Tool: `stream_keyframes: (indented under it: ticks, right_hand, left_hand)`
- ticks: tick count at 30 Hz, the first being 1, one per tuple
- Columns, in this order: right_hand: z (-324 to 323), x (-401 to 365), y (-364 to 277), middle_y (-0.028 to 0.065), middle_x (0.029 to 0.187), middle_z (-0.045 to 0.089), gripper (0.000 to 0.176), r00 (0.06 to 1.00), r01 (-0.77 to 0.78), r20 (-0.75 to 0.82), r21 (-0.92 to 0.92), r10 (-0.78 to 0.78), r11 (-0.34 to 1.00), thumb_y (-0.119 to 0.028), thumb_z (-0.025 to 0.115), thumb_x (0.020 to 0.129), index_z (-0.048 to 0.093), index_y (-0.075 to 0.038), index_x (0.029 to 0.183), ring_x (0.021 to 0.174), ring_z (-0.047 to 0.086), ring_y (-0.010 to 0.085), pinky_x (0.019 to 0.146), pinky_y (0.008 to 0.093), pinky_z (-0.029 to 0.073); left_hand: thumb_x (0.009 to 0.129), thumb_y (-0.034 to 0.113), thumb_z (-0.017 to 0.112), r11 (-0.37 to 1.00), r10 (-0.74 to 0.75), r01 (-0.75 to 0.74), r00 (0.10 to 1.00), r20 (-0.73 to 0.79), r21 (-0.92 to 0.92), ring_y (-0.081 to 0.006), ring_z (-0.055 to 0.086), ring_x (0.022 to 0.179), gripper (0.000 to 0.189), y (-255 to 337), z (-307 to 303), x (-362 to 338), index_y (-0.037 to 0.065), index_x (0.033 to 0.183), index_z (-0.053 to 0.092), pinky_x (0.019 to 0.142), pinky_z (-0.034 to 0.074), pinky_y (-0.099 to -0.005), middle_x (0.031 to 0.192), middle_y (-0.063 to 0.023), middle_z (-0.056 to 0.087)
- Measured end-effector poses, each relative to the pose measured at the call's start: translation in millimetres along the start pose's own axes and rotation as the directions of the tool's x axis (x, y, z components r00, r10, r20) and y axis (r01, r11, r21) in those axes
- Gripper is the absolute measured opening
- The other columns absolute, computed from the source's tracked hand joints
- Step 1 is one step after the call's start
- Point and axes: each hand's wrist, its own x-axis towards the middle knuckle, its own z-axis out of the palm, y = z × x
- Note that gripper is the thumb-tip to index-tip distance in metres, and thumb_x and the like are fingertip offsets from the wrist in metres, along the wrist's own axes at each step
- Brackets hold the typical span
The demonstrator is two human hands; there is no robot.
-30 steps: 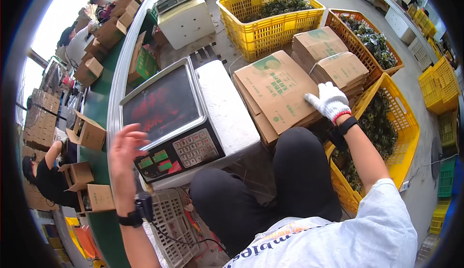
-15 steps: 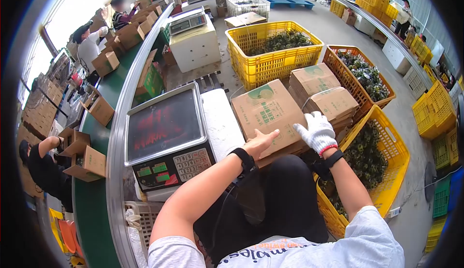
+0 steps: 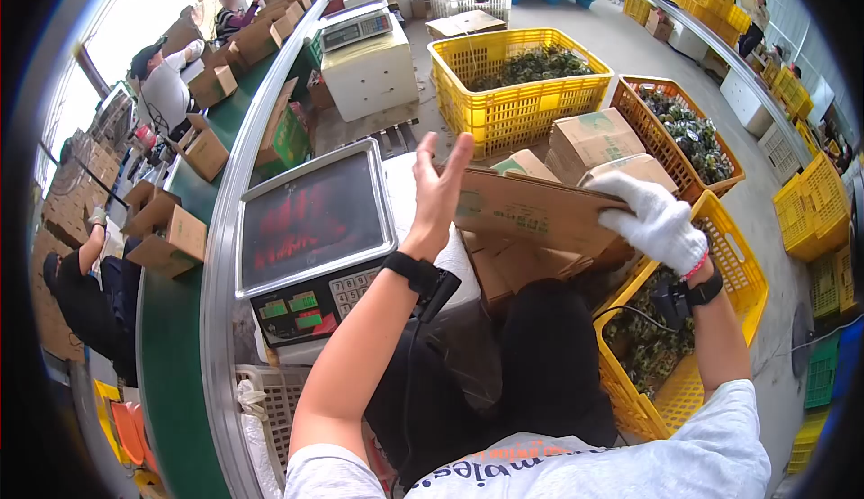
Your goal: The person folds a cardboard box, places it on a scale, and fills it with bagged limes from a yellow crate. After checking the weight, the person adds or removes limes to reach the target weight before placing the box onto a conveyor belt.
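A flat folded cardboard box [image 3: 531, 215] is lifted and tilted above my knees. My right hand [image 3: 655, 220], in a white knitted glove, grips its right end. At its left end is my bare left hand [image 3: 437, 188], upright with fingers spread and the palm against or close to the cardboard edge. Beneath and behind it lie more folded boxes [image 3: 598, 143]. To the left, a scale [image 3: 315, 220] with a metal-rimmed tray and a keypad sits beside a white foam block.
Yellow crates [image 3: 522, 112] and an orange crate [image 3: 630, 94] hold dark green produce. Another yellow crate [image 3: 751, 274] is by my right knee. A green conveyor [image 3: 171, 346] with open boxes [image 3: 171, 238] runs along the left, with several people beyond.
The top folded box has come up off the stack, and my gloved right hand has closed on its right end. My left hand has risen and turned upright at the left end.
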Motion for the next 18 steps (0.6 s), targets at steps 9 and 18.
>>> stream_keyframes:
  ticks: [9, 18]
  right_hand:
    - [-10.7, 10.5, 21.5, 0.011, 0.13, 0.065, 0.04, 0.967, -0.119, 0.212, -0.117, 0.142, 0.986, -0.02, 0.063, 0.095, 0.062, -0.007, 0.133, 0.117, 0.064, 0.0287, 0.1, 0.0372, 0.056]
    - [6.8, 62.5, -4.1, 0.0112, 0.132, 0.065, 0.036, 0.959, -0.149, 0.199, -0.262, 0.205, 0.954, -0.028, 0.051, 0.103, 0.064, -0.01, 0.13, 0.121, 0.061, 0.0286, 0.104, 0.036, 0.047]
  left_hand:
    - [0.078, 0.041, 0.089, 0.993, 0.112, -0.108, 0.989, 0.095, -0.05, -0.0336, 0.044, 0.137, 0.104, -13.6, 7.9, -24.6, 0.008, 0.152, 0.024, 0.113, 0.04, -0.0438, 0.148, -0.0236, 0.04]
    - [0.081, 0.053, 0.08, 0.927, 0.242, -0.297, 0.941, 0.238, 0.229, -0.0347, 0.053, 0.128, 0.085, 8.1, 4.1, -62.2, 0.009, 0.144, 0.043, 0.109, 0.044, -0.0425, 0.138, -0.0184, 0.054]
